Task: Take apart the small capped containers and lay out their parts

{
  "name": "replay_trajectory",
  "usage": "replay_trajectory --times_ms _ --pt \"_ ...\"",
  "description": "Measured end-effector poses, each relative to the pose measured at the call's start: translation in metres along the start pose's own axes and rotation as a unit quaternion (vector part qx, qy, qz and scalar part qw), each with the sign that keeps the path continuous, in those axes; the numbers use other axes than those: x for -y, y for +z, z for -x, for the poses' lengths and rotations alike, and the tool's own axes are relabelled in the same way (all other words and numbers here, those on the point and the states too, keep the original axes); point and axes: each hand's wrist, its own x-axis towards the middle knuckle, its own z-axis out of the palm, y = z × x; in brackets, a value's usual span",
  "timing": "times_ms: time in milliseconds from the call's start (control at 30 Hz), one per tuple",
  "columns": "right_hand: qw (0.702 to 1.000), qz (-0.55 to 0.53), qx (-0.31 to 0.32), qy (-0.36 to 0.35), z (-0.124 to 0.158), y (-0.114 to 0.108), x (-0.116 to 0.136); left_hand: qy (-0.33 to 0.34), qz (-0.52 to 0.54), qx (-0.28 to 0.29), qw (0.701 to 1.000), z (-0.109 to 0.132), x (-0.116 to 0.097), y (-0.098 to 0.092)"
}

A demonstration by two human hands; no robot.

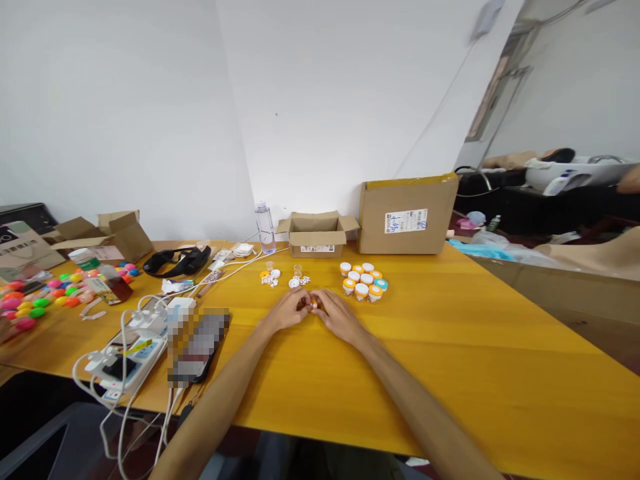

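My left hand (290,309) and my right hand (338,315) meet over the middle of the table, fingers curled inward. Between their fingertips is a small orange-and-white piece (314,305), mostly covered, and its kind is too small to tell. Just beyond my left hand lie small white parts (303,281) beside a clear little cup (298,269). A second little pile of white parts (270,281), with an orange ring, sits further left. To the right of my hands stands a cluster of small clear jars with white, orange and teal lids (362,289).
An open cardboard box (317,239), a large closed carton (407,217) and a clear bottle (265,230) stand along the wall. On the left are a power strip (135,363) with cables, a phone (200,347), a black strap (177,260) and colourful plastic balls (37,303).
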Motion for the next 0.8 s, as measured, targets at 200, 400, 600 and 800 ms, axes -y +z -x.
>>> replay_trajectory --times_ms 200,400,600,800 --pt "1.000 -0.009 0.004 0.006 -0.001 0.000 0.000 -0.017 0.038 0.001 0.999 0.000 0.004 0.002" --pt "0.999 -0.018 0.001 0.031 -0.001 0.002 -0.002 -0.018 0.089 -0.019 0.996 0.000 0.006 0.002" --pt "0.999 -0.010 -0.011 0.049 -0.001 0.003 -0.004 -0.069 0.057 -0.115 0.989 -0.002 0.008 0.001" --pt "0.999 -0.004 -0.024 0.039 -0.002 0.003 -0.006 -0.090 -0.011 -0.126 0.988 0.000 0.013 0.003"
